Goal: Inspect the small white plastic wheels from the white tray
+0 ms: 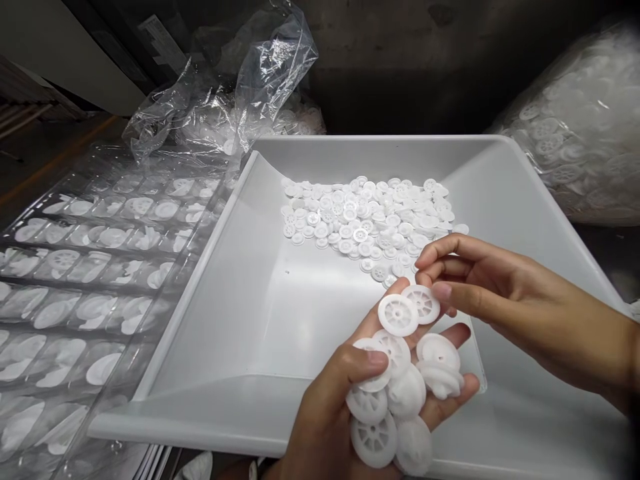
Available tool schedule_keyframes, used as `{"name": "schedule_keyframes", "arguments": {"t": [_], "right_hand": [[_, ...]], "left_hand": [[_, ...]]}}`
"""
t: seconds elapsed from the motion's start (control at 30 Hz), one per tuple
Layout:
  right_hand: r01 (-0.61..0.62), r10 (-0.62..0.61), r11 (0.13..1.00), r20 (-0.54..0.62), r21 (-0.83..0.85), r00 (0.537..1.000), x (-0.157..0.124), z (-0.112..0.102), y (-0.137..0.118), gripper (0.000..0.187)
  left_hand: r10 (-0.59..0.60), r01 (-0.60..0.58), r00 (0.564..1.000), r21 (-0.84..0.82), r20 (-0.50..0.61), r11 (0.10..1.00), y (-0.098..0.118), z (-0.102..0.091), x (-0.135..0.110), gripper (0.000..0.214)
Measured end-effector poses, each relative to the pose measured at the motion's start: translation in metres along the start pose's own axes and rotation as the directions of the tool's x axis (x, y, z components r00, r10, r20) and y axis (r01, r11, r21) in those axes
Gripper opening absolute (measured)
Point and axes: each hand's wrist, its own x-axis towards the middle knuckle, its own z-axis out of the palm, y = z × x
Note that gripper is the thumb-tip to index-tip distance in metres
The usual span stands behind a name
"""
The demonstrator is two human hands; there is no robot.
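Note:
My left hand (345,413) is cupped palm up at the bottom of the view, holding several white plastic spoked wheels (395,400) against the palm under its thumb. My right hand (500,300) reaches in from the right, its thumb tip at the rim of a wheel (423,303) on top of that stack. Nothing shows between its curled fingers and thumb. Below and behind both hands, a heap of similar white wheels (365,217) lies in a shallow white tray (370,150) with sloped walls.
To the left lies a clear plastic blister sheet (85,287) with white wheels in rows of cells. A crumpled clear bag (240,100) sits behind the tray. A full clear bag of wheels (575,133) rests at the right.

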Motion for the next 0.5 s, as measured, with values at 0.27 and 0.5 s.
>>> {"name": "schedule_keyframes", "arguments": {"t": [0.27,0.5], "right_hand": [[-0.016,0.017,0.999,-0.02,0.045,1.0,0.0,0.001,0.0002,0.014],[-0.082,0.085,0.99,-0.023,0.112,0.996,-0.001,-0.0007,-0.0024,0.017]], "left_hand": [[0.001,0.0,1.0,0.048,-0.008,0.999,0.0011,0.0038,-0.0053,0.064],[0.013,-0.013,1.0,0.067,-0.002,0.998,0.0016,0.005,-0.0082,0.054]]}}
